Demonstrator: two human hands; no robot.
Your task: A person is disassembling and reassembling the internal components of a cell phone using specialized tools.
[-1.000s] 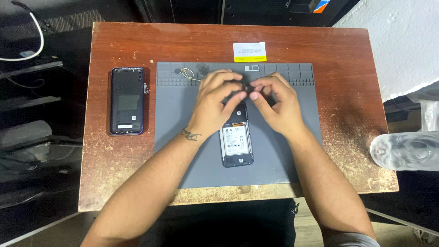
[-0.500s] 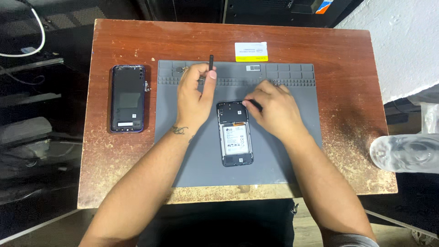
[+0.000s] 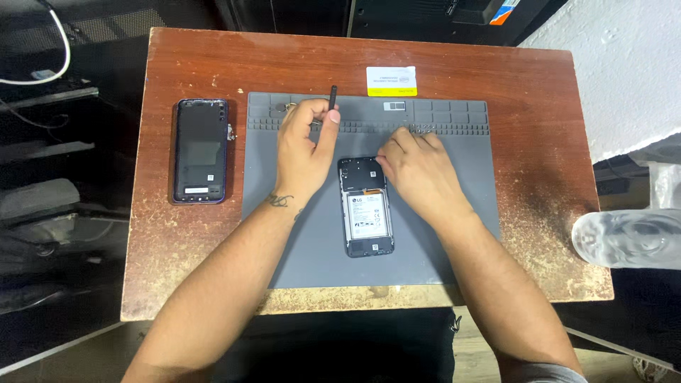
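An opened phone (image 3: 367, 207) lies face down in the middle of the grey work mat (image 3: 319, 248), its battery and inner frame exposed. My left hand (image 3: 303, 150) is up near the mat's tray strip and holds a thin black screwdriver (image 3: 333, 99) upright between thumb and fingers. To the right of the phone, my right hand (image 3: 418, 170) rests on the mat with its fingertips pinched at the phone's top right corner. Whether they hold anything I cannot tell.
The phone's dark back cover (image 3: 201, 150) lies on the wooden table (image 3: 539, 142) left of the mat. A yellow and white card (image 3: 391, 81) sits at the back. Small screws (image 3: 425, 129) lie in the mat's tray strip. A clear plastic bottle (image 3: 628, 237) lies at the table's right edge.
Both hands were together over the phone's top. My left hand has lifted away to the upper left with the screwdriver, while my right hand stayed at the phone's top right corner.
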